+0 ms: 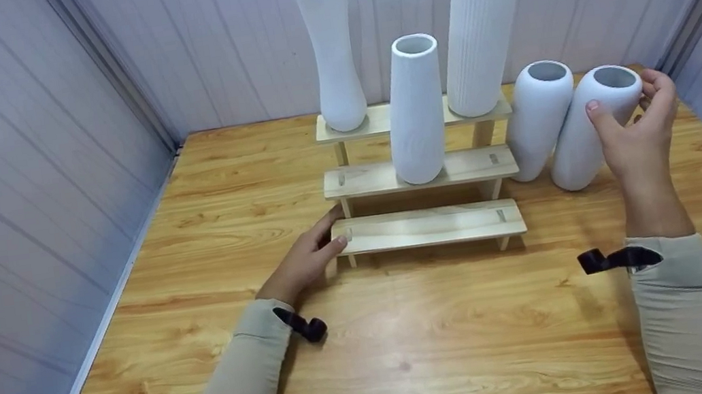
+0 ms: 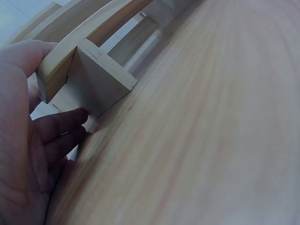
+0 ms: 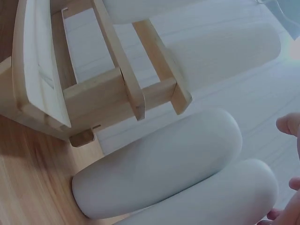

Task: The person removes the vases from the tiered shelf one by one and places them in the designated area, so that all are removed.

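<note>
My left hand (image 1: 301,259) holds the left end of the wooden step stand (image 1: 431,230) at its lowest shelf. In the head view its thumb lies on the board; in the left wrist view, fingers (image 2: 61,124) lie beside the leg below. At the right, my right hand (image 1: 643,128) is loosely spread around the upper part of a smooth white vase (image 1: 580,141). Seen from the right wrist, its thumb (image 3: 288,124) is apart from that vase (image 3: 225,197). A similar white vase (image 1: 540,122) leans close beside it, near the stand's right end.
A scalloped-rim vase (image 1: 334,55) and a ribbed cylindrical vase (image 1: 483,34) stand on the top shelf. The middle shelf bears a slim tapered vase (image 1: 418,112). Pale panels (image 1: 234,48) enclose the wood-grain table (image 1: 414,353) at the back and sides.
</note>
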Tool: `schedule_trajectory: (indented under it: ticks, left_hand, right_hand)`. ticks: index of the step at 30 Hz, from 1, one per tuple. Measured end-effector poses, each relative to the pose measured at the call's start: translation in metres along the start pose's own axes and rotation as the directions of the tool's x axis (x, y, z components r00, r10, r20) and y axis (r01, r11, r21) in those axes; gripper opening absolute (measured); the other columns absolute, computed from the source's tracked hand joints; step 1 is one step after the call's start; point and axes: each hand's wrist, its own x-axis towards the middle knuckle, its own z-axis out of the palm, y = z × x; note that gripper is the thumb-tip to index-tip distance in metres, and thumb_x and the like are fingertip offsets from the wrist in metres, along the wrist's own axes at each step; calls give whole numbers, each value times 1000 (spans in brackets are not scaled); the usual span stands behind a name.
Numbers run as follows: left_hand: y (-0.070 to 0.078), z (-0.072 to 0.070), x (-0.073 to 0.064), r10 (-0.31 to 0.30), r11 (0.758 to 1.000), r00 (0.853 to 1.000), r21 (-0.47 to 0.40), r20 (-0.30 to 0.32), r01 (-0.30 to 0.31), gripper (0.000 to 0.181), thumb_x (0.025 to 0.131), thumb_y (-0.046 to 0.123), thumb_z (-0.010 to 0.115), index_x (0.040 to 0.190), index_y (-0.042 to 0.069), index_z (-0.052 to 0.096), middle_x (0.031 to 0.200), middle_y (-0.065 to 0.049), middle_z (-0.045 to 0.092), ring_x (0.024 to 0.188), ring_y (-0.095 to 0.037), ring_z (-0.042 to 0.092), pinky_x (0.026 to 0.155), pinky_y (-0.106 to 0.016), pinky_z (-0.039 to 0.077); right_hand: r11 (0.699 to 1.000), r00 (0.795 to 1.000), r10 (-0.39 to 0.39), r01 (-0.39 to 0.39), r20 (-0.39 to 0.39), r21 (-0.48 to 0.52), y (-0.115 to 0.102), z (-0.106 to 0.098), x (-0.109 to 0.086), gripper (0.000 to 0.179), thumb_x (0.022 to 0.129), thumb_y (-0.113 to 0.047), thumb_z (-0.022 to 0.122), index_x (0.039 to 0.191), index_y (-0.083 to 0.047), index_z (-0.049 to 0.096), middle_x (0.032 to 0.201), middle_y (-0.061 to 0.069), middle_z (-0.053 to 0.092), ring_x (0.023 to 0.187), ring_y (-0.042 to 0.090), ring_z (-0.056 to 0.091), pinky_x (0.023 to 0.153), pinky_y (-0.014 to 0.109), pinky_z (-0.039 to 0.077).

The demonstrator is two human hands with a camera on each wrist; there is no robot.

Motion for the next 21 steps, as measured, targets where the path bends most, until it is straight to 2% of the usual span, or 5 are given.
schedule_trajectory:
  ticks: [2,6,13,17,21]
  left_hand:
    - [1,0,-1,-11,1000,1000,-12,0,11,66,104,45,54,161,23,28,164,-6,29,148,-27,30,120,-42,27]
    - [1,1,-1,-22,999,1000,-25,0,22,67,104,45,55,161,23,29,163,-7,31,148,-29,31,120,-43,28]
    - [2,0,-1,-17,1000,1000,-15,-7,17,65,105,40,55,161,20,30,163,-9,31,148,-31,31,120,-45,27]
    - [3,1,0,-12,1000,1000,-10,-11,12,63,105,37,56,161,20,31,162,-10,33,147,-31,32,120,-45,27]
    - [2,1,0,8,1000,1000,-6,-23,-9,61,105,35,57,160,21,34,162,-9,34,147,-31,32,119,-46,28]
  right_hand:
    - [999,999,-34,34,-12,-23,-2,2,-3,75,96,-36,65,156,-27,22,159,2,22,149,12,18,122,35,13]
    - [991,993,-119,117,-23,-58,-6,7,-9,70,93,-33,66,153,-25,30,155,4,27,143,13,25,118,36,19]
    - [962,962,-269,266,-54,-55,-15,17,-23,64,90,-24,70,147,-18,41,148,2,37,133,16,36,111,34,27]
    - [956,956,-292,292,-3,-16,-22,23,-33,63,91,-20,69,147,-13,40,150,5,39,136,17,35,113,33,25]
    - [947,943,-320,321,90,3,-26,30,-43,65,93,-18,68,149,-7,36,154,11,38,145,17,30,119,29,17]
